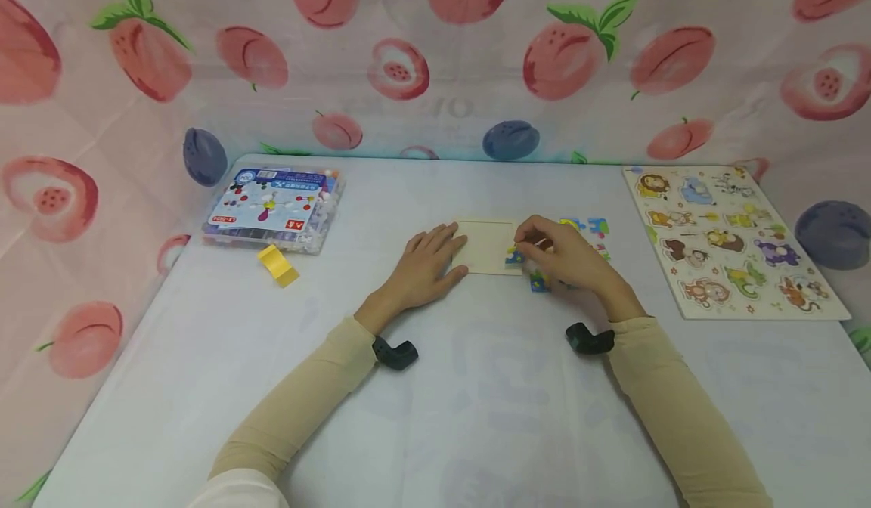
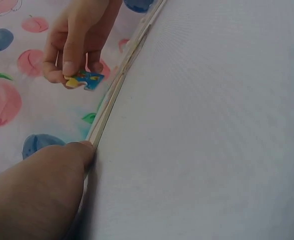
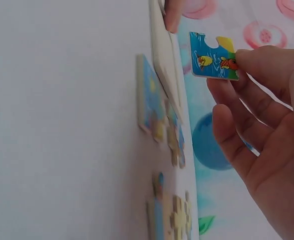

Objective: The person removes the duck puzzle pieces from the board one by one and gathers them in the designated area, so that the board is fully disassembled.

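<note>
A pale wooden puzzle tray (image 1: 483, 247) lies in the middle of the table. My left hand (image 1: 423, 270) rests at its left edge, fingers spread, thumb along the near corner. Over the tray's right end, my right hand (image 1: 566, 255) pinches a puzzle piece (image 3: 212, 57) between thumb and fingers. That piece is blue with a yellow patch, a small yellow duck and an orange figure, as the right wrist view shows. A loose puzzle piece (image 1: 540, 282) lies just right of the tray. More pieces (image 1: 599, 227) lie behind the right hand, which partly hides them.
A clear plastic case (image 1: 268, 204) with a printed label stands at the back left, a folded yellow piece (image 1: 277, 266) in front of it. On the right lies a large animal puzzle board (image 1: 738, 243). A fruit-patterned cloth (image 1: 449, 62) hangs behind the white table.
</note>
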Available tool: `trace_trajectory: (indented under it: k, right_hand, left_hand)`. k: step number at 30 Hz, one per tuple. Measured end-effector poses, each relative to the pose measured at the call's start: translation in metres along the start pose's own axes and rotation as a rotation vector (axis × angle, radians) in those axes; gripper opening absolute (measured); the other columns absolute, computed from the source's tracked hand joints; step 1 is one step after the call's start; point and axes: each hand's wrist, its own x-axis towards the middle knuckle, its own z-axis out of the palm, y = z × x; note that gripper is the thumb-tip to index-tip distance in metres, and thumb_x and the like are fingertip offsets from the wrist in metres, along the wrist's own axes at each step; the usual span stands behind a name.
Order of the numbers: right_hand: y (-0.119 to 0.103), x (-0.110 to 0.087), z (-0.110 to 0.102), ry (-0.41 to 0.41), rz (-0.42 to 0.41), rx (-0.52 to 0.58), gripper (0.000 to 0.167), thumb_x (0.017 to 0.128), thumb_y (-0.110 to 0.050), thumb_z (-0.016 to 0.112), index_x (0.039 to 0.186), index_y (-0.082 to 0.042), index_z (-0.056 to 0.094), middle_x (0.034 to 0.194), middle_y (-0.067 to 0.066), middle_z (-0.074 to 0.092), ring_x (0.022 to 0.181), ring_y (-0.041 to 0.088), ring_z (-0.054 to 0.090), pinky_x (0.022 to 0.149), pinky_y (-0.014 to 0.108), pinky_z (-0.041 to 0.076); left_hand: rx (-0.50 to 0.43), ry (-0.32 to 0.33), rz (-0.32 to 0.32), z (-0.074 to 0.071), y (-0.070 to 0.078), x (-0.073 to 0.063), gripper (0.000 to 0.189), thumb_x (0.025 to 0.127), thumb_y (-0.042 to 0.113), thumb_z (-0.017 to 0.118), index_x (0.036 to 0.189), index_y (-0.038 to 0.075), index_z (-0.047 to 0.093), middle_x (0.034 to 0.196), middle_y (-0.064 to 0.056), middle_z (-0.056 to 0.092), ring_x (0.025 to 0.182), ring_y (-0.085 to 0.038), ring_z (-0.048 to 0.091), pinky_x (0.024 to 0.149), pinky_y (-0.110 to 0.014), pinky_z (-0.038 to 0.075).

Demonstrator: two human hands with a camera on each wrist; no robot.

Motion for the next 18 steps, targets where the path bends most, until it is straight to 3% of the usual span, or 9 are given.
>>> trace_trajectory:
  k: [7,11,18]
  right_hand:
    - [0.003,-0.009,-0.018,0.019,0.066,0.000,0.012,0.094,-0.025,0.059,0.102,-0.016,0.061,0.104,0.000,0.065,0.100,0.015,0.059,0.087,0.037,0.044]
    - [-0.005,-0.018,-0.028,0.006,0.094,-0.010,0.012,0.094,-0.019,0.059,0.102,-0.011,0.061,0.105,0.004,0.065,0.101,0.018,0.058,0.087,0.036,0.043]
    - [0.017,-0.023,-0.041,-0.060,0.131,-0.056,0.010,0.094,-0.026,0.058,0.099,-0.017,0.060,0.101,-0.001,0.064,0.096,0.014,0.058,0.082,0.031,0.043]
  left_hand:
    - [-0.001,-0.004,0.003,-0.001,0.000,0.000,0.057,0.098,0.044,0.042,0.146,0.014,0.036,0.157,-0.009,0.024,0.146,-0.026,0.018,0.115,-0.050,0.016]
    - [0.003,-0.012,-0.001,-0.001,0.000,0.000,0.057,0.098,0.044,0.042,0.146,0.014,0.036,0.157,-0.009,0.023,0.146,-0.027,0.018,0.115,-0.050,0.016]
    - [0.000,-0.019,-0.007,-0.003,0.001,-0.002,0.057,0.098,0.043,0.042,0.146,0.014,0.035,0.157,-0.009,0.022,0.146,-0.027,0.017,0.115,-0.050,0.015]
